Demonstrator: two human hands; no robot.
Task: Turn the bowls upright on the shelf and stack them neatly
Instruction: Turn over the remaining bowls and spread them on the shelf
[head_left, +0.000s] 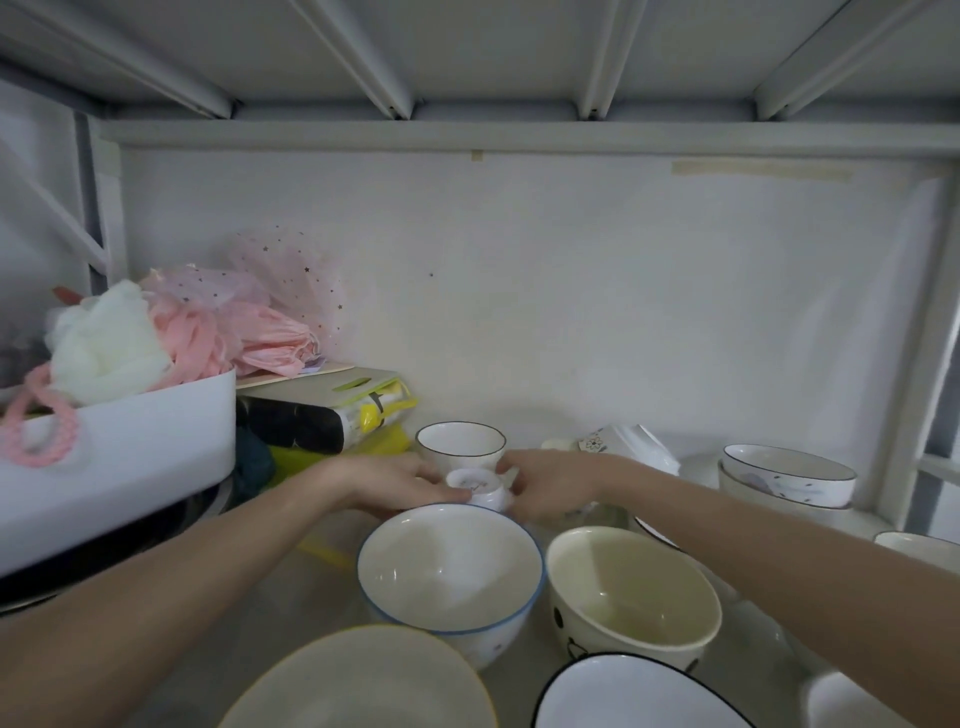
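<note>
Both hands meet around a small white bowl (480, 488) lying upside down in the middle of the shelf, foot ring facing up. My left hand (400, 480) grips its left side and my right hand (550, 480) its right side. Just behind it stands an upright white bowl with a dark rim (460, 446). In front stand an upright blue-rimmed white bowl (451, 571) and an upright cream bowl (631, 592). At the right rear, a black-rimmed bowl (787, 474) sits upright on another bowl.
A white bin (130, 441) of pink and white bath puffs fills the left side, beside stacked boxes (322, 410). A yellow-rimmed dish (363, 680) and a black-rimmed bowl (634, 696) lie at the front edge. The shelf frame post (914, 364) stands at right.
</note>
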